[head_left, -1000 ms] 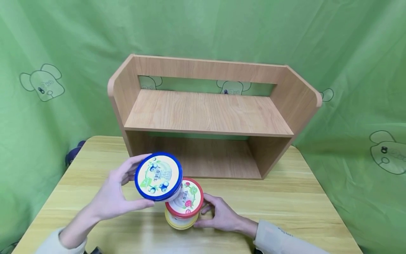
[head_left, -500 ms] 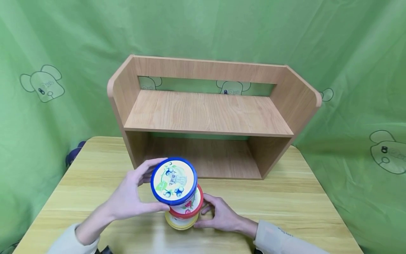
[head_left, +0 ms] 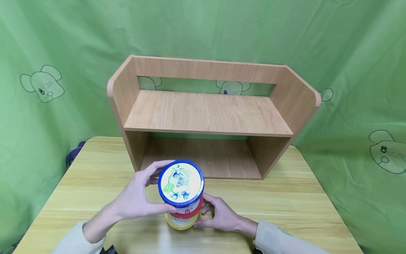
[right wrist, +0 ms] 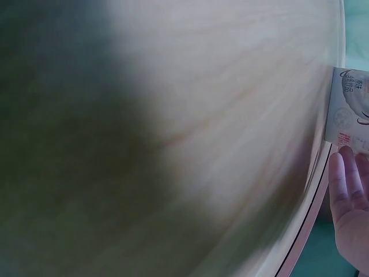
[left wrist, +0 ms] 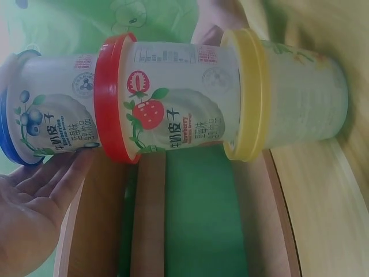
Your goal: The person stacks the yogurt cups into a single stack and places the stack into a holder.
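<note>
Three round paper tubs with printed labels form an upright stack in the head view. On top is the blue-lidded tub (head_left: pixel 181 183), with blueberries on its lid. My left hand (head_left: pixel 136 197) holds it from the left, thumb in front and fingers behind. Under it sits the red-lidded tub (left wrist: pixel 179 98) with a strawberry print; the left wrist view shows the stack sideways, the blue-lidded tub's base at the red lid. The yellow-lidded tub (left wrist: pixel 305 98) stands lowest, on the table. My right hand (head_left: pixel 220 215) grips the stack low on its right side, thumb near the yellow lid.
A wooden two-tier shelf (head_left: pixel 206 113) stands behind the stack on the light wood table (head_left: pixel 285 211). Green curtain (head_left: pixel 203 28) surrounds the table at the back and sides. A dark blue object (head_left: pixel 74 153) shows beyond the left table edge.
My left hand has carried the blue-lidded tub rightward and slightly down, from left of the stack to over the red-lidded tub. The right hand has stayed in place.
</note>
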{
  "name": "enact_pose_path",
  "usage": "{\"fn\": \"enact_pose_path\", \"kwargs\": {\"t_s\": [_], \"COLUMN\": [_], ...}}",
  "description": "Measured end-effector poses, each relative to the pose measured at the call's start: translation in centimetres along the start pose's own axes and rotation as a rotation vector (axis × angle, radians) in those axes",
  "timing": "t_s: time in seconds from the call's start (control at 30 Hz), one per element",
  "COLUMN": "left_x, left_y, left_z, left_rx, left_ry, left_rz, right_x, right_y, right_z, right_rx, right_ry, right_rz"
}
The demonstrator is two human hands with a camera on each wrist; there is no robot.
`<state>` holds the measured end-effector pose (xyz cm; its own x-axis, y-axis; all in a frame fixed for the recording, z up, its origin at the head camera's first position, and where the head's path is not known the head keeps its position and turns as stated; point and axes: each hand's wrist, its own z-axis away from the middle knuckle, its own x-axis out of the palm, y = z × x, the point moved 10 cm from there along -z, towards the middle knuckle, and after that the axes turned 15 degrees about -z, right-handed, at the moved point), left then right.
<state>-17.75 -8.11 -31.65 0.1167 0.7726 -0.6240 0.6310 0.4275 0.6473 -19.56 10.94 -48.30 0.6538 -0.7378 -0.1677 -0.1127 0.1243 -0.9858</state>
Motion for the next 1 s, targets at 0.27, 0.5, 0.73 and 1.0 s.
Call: {"fn": "enact_pose_path", "kwargs": {"t_s": [0.27, 0.5, 0.73, 1.0], "left_x": [0.20, 0.29, 0.43, 0.56], "left_y": [0.03, -0.29, -0.47, -0.28], "left_z": [-0.26, -0.52, -0.62, -0.74], "left_rx": [0.006, -0.020, -0.039, -0.023], "left_ry": [-0.007, -0.028, -0.033, -0.033], "left_rz": [-0.008, -0.028, -0.047, -0.047], "right_x": [-0.04, -0.12, -0.08, -0.13], "right_y": [0.14, 0.24, 0.33, 0.71], "right_z": [-0.03, -0.07, -0.08, 0.03], "right_rx": [0.012, 0.021, 0.026, 0.041], "right_ry": [0.001, 0.006, 0.001, 0.001], "right_rz": [-0.003, -0.001, -0.013, -0.021]}}
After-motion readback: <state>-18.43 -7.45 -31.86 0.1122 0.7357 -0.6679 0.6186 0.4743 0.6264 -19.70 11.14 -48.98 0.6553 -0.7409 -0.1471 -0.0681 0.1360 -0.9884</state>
